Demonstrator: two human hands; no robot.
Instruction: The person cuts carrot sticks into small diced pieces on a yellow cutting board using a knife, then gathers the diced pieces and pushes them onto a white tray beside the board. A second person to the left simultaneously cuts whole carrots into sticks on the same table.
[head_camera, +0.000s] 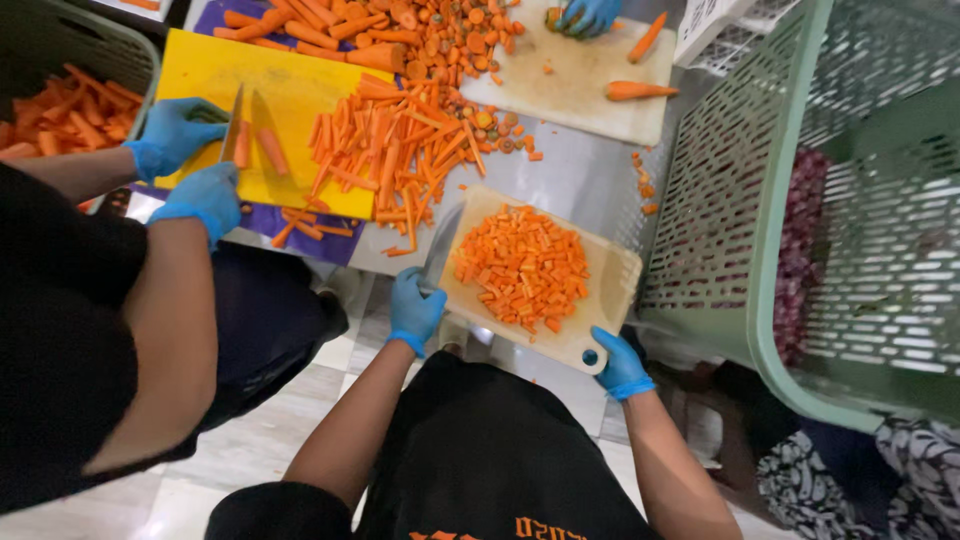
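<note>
At the centre of the frame, a heap of small diced orange carrot pieces covers a pale wooden cutting board. The blue-gloved left hand wraps a steel kitchen knife; the blue-gloved right hand pinches the board's lower corner.

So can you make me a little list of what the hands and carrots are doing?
left hand: grips a knife, blade over the board
right hand: holds the corner of the pale cutting board
on board: heap of diced carrot
co-worker at left: blue gloves, cutting carrot on a yellow board
right side: green basket
</note>
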